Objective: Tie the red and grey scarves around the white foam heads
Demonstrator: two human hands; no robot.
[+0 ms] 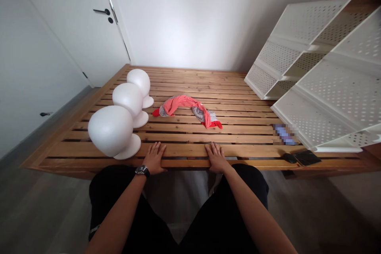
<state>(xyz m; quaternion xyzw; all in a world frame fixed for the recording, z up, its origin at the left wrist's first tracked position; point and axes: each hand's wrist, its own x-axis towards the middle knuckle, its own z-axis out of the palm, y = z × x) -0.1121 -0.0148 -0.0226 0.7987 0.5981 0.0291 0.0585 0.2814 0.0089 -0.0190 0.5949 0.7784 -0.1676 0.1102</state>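
My left hand [154, 158] rests palm down on the near edge of the slatted wooden table [184, 151], fingers spread, with a watch [142, 170] on the wrist. My right hand [216, 157] lies flat on the same edge, its fingers also apart. Neither holds anything. Beyond them a crumpled bundle of red and grey cloth [183, 101] lies in an arch across the slats; its exact kind cannot be told. Just left of my left hand stands the nearest of three white head-shaped stands [110, 131], lined up in a row toward the back.
White perforated racks [333, 91] stand on the right side of the table. By their foot lie a pixelated bluish item [285, 134], a small black object [289, 158] and a dark flat item [307, 157]. A white door [68, 20] is at the back left.
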